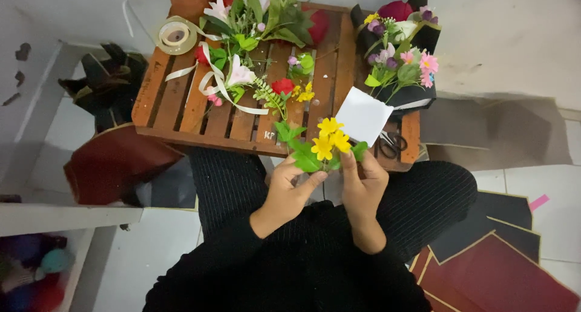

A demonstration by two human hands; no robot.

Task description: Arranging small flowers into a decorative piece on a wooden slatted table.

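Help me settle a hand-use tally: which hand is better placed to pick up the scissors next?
Probably the right hand. The scissors lie on the wooden table just beyond it, by the white paper. The left hand would have to cross over, and it grips the yellow flower sprig.

I see a low slatted table (181,100) standing just ahead of the knees. On it, a ribbon spool (175,33) sits at the far left corner, loose flowers (242,76) lie across the middle, and a wrapped bouquet (402,58) rests at the right end. A paper square (363,115) lies near the front edge, with what I take to be scissors (393,144) just right of it. Paper sheets (502,269) lie on the floor, right of the legs.
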